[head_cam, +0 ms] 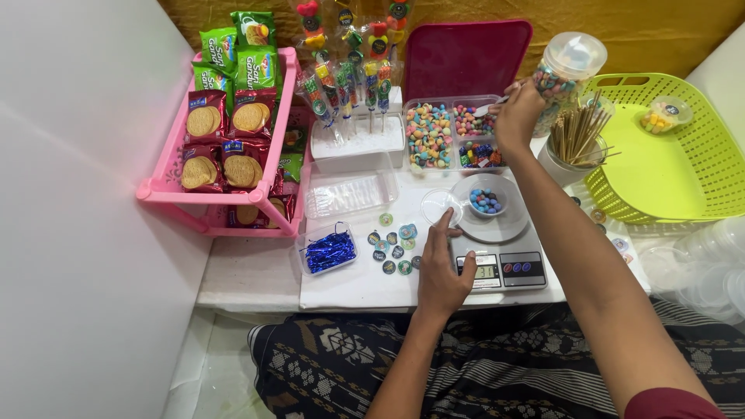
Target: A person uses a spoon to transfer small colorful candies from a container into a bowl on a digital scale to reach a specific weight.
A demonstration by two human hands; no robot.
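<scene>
My right hand (518,116) reaches to the far side of the table and holds a small white spoon (490,108) over a divided clear tray of coloured candies (454,133). My left hand (442,268) rests on the white table with its fingers on a clear plastic lid (437,204). Beside it stands a digital kitchen scale (508,268). On the scale's plate sits a small clear cup of blue and mixed candies (486,201).
A pink rack of biscuit packets (233,147) stands at left. Candy skewers (349,85) stand in a white block. Round stickers (394,244), a box of blue twist ties (330,251), a cup of wooden sticks (576,140), a candy jar (565,74) and a green basket (667,155) surround the scale.
</scene>
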